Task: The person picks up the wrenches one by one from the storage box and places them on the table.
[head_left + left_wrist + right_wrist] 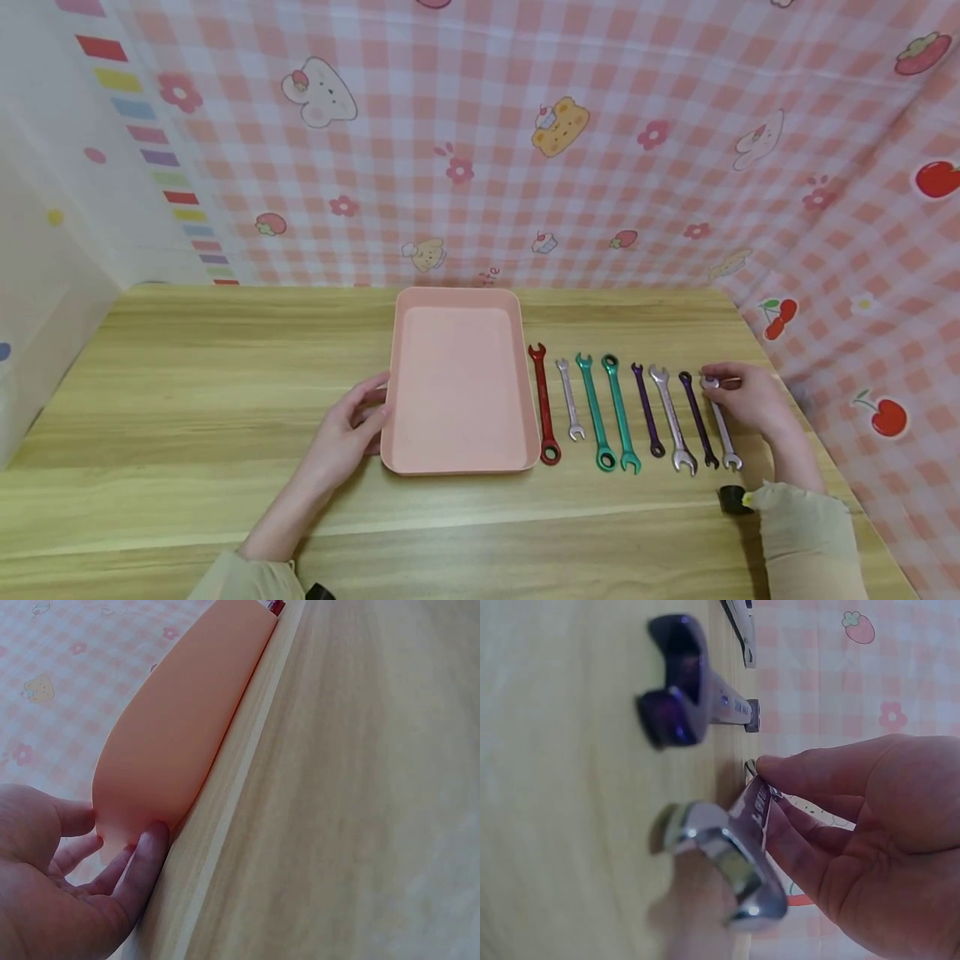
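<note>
A shallow pink tray (461, 462) lies on the table, and my left hand (341, 437) is at its left side. In the left wrist view the fingertips (154, 836) touch the tray's outer wall (176, 727); none is seen wrapped round it. At the right end of a row of wrenches, my right hand (742, 400) pinches the upper end of a silver wrench (726, 433) between thumb and fingers. The right wrist view shows this wrench's open end (735, 862) near the camera. Just left of it lies a dark purple wrench (679, 682).
Right of the tray lie a red wrench (543, 404), a small silver wrench (570, 400), two green wrenches (595, 408), another purple wrench (647, 408) and a larger silver wrench (672, 421). Checked cloth (487, 125) hangs behind the wooden table (187, 417) and along its right side.
</note>
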Available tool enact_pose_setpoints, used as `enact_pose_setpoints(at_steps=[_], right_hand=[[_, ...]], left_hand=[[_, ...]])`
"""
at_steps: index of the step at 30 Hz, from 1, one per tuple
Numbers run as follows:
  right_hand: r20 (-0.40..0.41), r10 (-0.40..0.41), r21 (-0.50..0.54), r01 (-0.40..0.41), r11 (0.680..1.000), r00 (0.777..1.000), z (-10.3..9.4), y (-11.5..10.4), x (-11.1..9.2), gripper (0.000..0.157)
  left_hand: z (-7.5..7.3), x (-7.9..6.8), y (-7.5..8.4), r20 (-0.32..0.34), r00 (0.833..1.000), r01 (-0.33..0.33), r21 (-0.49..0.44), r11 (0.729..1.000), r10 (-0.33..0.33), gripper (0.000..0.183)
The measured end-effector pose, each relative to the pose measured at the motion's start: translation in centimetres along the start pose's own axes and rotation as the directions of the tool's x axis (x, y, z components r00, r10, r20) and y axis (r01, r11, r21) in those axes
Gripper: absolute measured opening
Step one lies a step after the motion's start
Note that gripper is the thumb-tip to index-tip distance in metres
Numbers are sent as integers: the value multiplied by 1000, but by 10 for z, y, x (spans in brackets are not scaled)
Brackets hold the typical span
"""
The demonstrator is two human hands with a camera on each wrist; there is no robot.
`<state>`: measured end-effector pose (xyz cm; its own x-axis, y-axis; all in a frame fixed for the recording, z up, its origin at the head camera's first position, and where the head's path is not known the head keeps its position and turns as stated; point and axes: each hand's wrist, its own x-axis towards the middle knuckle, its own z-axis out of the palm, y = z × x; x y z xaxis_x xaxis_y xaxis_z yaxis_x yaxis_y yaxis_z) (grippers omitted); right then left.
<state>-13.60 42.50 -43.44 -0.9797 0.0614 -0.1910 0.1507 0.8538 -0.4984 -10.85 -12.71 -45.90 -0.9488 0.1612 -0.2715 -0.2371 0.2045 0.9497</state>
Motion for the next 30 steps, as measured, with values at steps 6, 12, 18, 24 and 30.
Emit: enact_pose_setpoints(at_steps=[6, 12, 18, 24, 30], right_hand=[[2, -3, -4, 3, 1000, 1000, 1, -2, -1, 39], [-1, -26, -33, 26, 999, 1000, 2, -6, -2, 39], [3, -30, -65, 30, 997, 1000, 4, -8, -3, 42], [0, -49, -95, 49, 994, 999, 5, -11, -2, 43], [-4, -60, -100, 60, 993, 998, 6, -14, -2, 40]], left_hand=[[0, 0, 1, -8, 1000, 2, 6, 1000, -2, 53], [1, 0, 1, -4, 1000, 2, 4, 1000, -2, 53], [1, -1, 0, 3, 1000, 0, 3, 1000, 0, 53], [0, -2, 0, 6, 1000, 5, -1, 1000, -5, 53], [0, -3, -2, 2, 1000, 15, -6, 1000, -15, 54]])
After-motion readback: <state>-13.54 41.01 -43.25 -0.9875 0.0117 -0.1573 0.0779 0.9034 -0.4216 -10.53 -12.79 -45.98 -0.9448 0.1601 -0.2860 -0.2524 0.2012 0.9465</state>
